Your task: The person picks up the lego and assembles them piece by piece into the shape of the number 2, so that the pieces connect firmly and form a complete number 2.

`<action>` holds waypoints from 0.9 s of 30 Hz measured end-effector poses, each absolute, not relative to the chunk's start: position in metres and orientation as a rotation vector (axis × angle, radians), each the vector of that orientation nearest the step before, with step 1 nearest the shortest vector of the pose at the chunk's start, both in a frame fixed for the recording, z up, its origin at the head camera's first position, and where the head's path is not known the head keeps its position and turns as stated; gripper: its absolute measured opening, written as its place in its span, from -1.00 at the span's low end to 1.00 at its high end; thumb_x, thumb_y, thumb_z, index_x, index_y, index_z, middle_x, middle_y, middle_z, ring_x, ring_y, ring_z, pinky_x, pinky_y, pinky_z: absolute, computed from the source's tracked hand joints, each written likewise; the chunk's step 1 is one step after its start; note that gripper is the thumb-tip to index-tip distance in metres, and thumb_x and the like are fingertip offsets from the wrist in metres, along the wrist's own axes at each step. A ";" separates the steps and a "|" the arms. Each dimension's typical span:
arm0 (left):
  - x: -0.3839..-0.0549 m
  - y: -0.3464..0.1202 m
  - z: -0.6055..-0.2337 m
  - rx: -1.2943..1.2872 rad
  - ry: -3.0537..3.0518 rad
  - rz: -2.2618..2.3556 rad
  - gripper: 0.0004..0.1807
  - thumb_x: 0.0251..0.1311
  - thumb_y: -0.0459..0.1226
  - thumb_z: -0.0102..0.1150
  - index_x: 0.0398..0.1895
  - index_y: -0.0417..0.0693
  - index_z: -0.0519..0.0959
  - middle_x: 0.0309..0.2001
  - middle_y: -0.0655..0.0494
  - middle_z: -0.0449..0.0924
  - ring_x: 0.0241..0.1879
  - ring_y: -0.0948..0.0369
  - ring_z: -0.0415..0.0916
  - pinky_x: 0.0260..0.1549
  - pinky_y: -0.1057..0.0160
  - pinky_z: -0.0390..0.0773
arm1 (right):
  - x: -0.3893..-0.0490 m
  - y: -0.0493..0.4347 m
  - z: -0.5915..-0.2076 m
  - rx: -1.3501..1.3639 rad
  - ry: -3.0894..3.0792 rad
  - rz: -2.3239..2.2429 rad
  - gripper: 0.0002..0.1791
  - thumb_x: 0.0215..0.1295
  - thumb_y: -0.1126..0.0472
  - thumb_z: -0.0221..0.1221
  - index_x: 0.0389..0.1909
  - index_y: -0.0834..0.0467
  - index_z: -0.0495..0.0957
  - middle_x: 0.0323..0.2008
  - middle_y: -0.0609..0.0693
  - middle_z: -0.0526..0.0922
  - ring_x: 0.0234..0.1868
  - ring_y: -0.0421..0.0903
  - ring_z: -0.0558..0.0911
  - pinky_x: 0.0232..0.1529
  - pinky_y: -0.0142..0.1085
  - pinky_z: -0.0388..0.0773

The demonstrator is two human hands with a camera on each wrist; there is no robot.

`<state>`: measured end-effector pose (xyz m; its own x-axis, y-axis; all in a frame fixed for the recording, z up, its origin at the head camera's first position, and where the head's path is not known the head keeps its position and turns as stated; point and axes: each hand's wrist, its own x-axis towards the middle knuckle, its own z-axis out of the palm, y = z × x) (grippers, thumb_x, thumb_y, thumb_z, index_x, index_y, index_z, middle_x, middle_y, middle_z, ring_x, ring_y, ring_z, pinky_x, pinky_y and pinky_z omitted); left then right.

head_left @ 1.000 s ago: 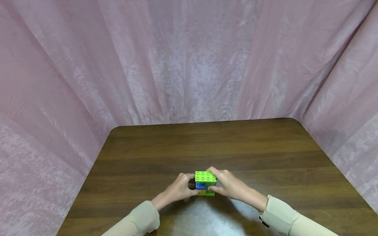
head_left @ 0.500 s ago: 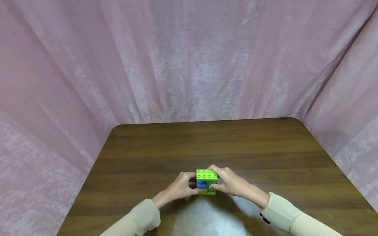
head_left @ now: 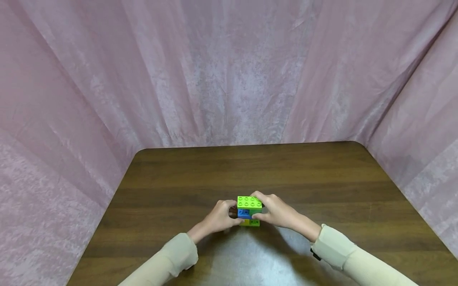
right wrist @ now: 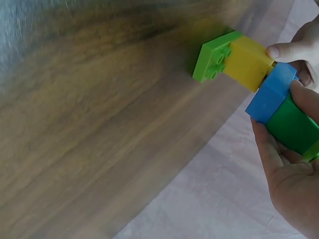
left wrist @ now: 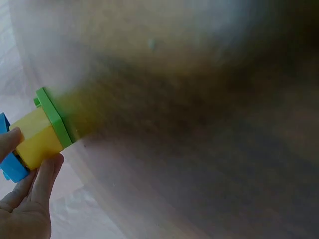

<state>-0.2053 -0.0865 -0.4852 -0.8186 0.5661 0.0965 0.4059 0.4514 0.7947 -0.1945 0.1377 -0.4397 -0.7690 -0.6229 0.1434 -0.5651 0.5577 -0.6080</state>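
Note:
Toy building bricks stand stacked between both hands near the front middle of the table. A light green plate brick [right wrist: 203, 62] forms the base, with a yellow brick [right wrist: 246, 61] on one end of it. Above the yellow lies a blue brick [right wrist: 274, 92], carrying a dark green brick [right wrist: 294, 127]. A lime green brick [head_left: 249, 202] with studs tops the stack. My left hand [head_left: 217, 217] pinches the yellow brick [left wrist: 40, 143] between thumb and fingers. On the other side, my right hand [head_left: 280, 213] grips the dark green brick, its fingertips reaching the blue one.
The brown wooden table [head_left: 179, 174] has rounded far corners. Pink velvet curtains [head_left: 236, 79] hang behind it and along both sides. A bright reflection lies on the tabletop just in front of the bricks.
Both hands and the stack sit slightly farther from the person in the head view, which has itself shifted a little. The grips look the same.

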 end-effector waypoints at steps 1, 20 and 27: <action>-0.206 -0.086 -0.485 0.831 2.509 1.314 -0.70 0.00 -0.41 0.42 -0.18 -0.35 0.61 -0.23 -0.17 0.71 -0.24 0.06 0.72 -0.28 0.40 0.65 | -0.196 0.137 -0.440 -1.034 2.699 -1.001 -0.52 0.12 0.28 0.38 0.04 0.21 0.43 -0.27 0.05 0.73 -0.27 -0.16 0.69 -0.27 -0.27 0.64; -0.245 -0.071 -0.486 0.671 2.585 1.361 -0.71 0.02 -0.38 0.41 -0.20 -0.38 0.64 -0.27 -0.19 0.74 -0.28 0.11 0.72 -0.34 0.35 0.67 | -0.246 0.143 -0.443 -1.039 2.690 -0.978 -0.53 0.12 0.31 0.37 0.02 0.24 0.40 -0.22 0.11 0.72 -0.22 -0.06 0.70 -0.23 -0.31 0.62; -0.252 -0.068 -0.481 0.653 2.575 1.337 -0.70 0.03 -0.38 0.41 -0.19 -0.39 0.63 -0.23 -0.21 0.72 -0.22 0.07 0.72 -0.27 0.31 0.68 | -0.254 0.146 -0.440 -1.001 2.659 -0.984 -0.54 0.14 0.31 0.35 0.02 0.22 0.39 -0.21 0.10 0.71 -0.19 -0.07 0.69 -0.20 -0.35 0.61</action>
<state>-0.2521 -0.0676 -0.4809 -0.8903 0.4525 0.0513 0.3023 0.5031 0.8096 -0.2537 0.1459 -0.4404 -0.7703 -0.6301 0.0978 -0.5420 0.5661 -0.6211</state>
